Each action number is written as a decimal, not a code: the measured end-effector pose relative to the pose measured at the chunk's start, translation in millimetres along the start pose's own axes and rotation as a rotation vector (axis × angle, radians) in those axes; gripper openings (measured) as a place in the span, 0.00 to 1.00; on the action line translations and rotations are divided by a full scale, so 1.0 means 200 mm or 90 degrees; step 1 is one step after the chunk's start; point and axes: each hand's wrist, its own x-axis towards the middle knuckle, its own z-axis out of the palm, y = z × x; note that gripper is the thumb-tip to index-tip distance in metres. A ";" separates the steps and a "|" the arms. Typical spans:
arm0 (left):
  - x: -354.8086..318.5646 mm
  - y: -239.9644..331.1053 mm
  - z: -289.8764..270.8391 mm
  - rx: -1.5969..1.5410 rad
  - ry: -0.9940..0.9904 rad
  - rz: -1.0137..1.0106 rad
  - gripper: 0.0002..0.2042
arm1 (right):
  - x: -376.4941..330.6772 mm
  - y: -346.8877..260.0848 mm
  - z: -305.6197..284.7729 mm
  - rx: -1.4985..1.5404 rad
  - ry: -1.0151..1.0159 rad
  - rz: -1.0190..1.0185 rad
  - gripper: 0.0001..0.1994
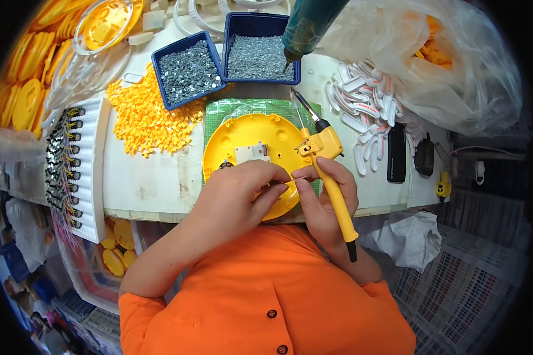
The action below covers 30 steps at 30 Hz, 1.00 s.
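Note:
A round yellow plastic housing (222,139) lies on a green mat (213,109) at the table's front edge. Inside it sit a white box-shaped part (250,152) and a small dark round part (225,165). Above the housing, my left hand (240,189) pinches a thin wire (291,180) between thumb and forefinger. My right hand (331,198) carries a yellow soldering gun (336,204) in the crook of the thumb, its metal tip pointing away from me. The right fingertips meet the wire's other end. My fingers partly cover the housing.
Two blue bins (224,59) of small screws stand behind the mat, beneath a hanging teal power screwdriver (308,32). Yellow small parts (145,118) are heaped left, near a white foam tray (95,171) of wired components. White curved pieces (361,100) and a black phone-like slab (397,152) lie right.

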 end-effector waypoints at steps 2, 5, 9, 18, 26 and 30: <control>-0.01 -0.02 0.02 -0.061 0.030 -0.046 0.06 | 0.00 0.01 0.00 0.014 0.018 0.003 0.27; -0.01 0.00 0.00 -0.057 0.019 -0.066 0.06 | -0.01 0.01 0.00 0.004 0.019 0.010 0.27; -0.02 0.00 0.01 -0.038 -0.003 -0.054 0.06 | -0.01 -0.02 0.01 0.007 0.017 0.001 0.27; -0.03 -0.02 0.02 -0.030 0.039 -0.025 0.05 | -0.06 0.05 0.00 -0.062 0.018 -0.031 0.25; 0.02 -0.06 -0.06 0.006 0.092 -0.069 0.05 | 0.06 0.00 -0.23 -0.253 -0.148 -0.202 0.21; 0.08 -0.18 -0.07 0.118 0.164 0.025 0.05 | 0.01 -0.09 -0.25 -0.076 0.028 0.166 0.24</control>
